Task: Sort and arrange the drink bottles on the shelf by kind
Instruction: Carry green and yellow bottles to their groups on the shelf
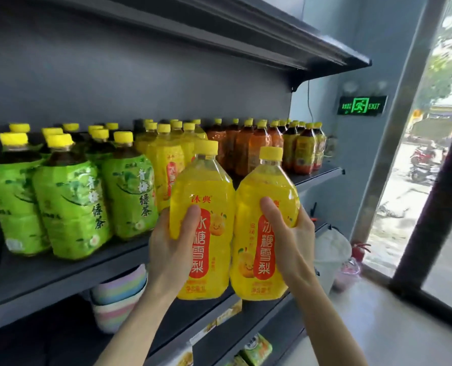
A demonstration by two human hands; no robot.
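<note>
I hold two yellow pear-drink bottles side by side, upright, in front of the dark shelf [61, 270]. My left hand [172, 249] grips the left yellow bottle [206, 191]. My right hand [291, 239] grips the right yellow bottle [256, 196]. On the shelf stand several green tea bottles [72, 204] at the left, several yellow bottles [164, 157] in the middle, several brown tea bottles [248, 146] further right, and darker bottles with yellow labels [304, 149] at the far right end.
An upper shelf [246, 30] overhangs the bottles. Below the bottle shelf sit stacked pastel bowls [119, 297] and small cartons [256, 350]. A green exit sign [362, 105] hangs on the wall at the right. A window frame [430, 207] and a white bag [330, 247] lie to the right.
</note>
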